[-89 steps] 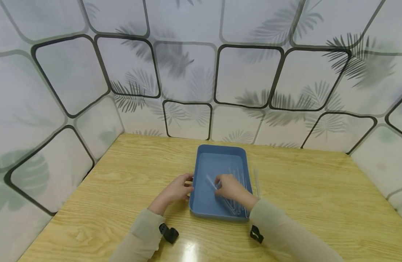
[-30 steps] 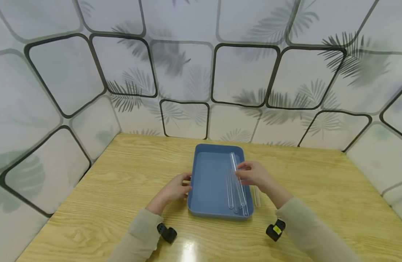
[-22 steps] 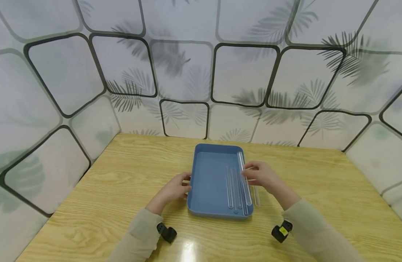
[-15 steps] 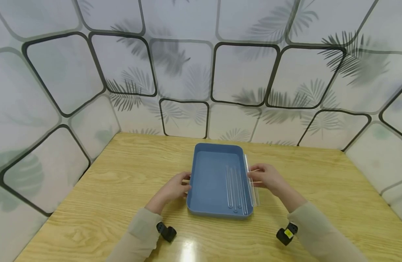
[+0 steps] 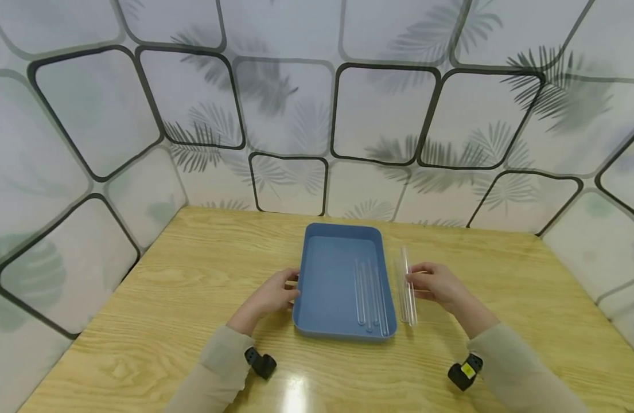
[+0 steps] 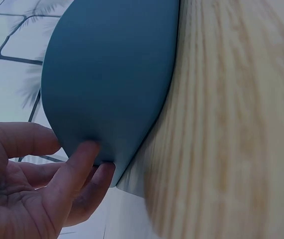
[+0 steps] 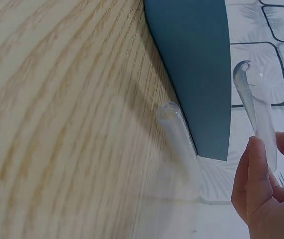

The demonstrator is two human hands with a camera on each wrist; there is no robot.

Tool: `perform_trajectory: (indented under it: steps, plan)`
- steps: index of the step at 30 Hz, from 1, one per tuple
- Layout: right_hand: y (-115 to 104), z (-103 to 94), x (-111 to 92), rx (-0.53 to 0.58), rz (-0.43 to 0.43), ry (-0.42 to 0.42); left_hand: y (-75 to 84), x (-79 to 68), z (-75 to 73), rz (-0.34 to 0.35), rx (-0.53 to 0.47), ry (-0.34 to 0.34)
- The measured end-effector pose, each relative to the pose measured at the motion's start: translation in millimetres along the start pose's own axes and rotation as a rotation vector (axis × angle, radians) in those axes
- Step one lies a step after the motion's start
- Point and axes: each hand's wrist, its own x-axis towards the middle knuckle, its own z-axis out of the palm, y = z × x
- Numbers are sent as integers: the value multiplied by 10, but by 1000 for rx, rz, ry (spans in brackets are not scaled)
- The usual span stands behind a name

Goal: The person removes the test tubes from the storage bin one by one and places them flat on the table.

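My right hand [image 5: 440, 285] pinches a clear test tube [image 5: 405, 265] just right of the blue tray [image 5: 324, 292]. In the right wrist view, the held test tube [image 7: 257, 94] shows its rounded end, raised off the table. Another test tube [image 7: 175, 130] lies on the wood along the tray's outer right wall. Several more test tubes [image 5: 369, 298] lie lengthwise in the tray's right half. My left hand [image 5: 274, 293] rests its fingertips on the tray's outer left side. In the left wrist view, its loosely bent fingers [image 6: 84, 154] touch the blue wall [image 6: 109, 74].
The light wooden table [image 5: 203, 252] extends to both sides of the tray. A patterned cloth wall [image 5: 291, 115] encloses it at the back and sides. Each wrist carries a small black camera [image 5: 260, 363].
My right hand has lifted a test tube from the tray, carried it right across the rim, and now holds it beside the tube on the table. The left hand stays at the tray.
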Motion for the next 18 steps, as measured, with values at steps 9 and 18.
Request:
perform_trajectory:
  steps: [9, 18]
  plan:
    - [31, -40, 46, -44, 20, 20, -1, 0, -6, 2, 2, 1]
    - [93, -61, 120, -111, 54, 72, 19, -14, -11, -13, 1, -6]
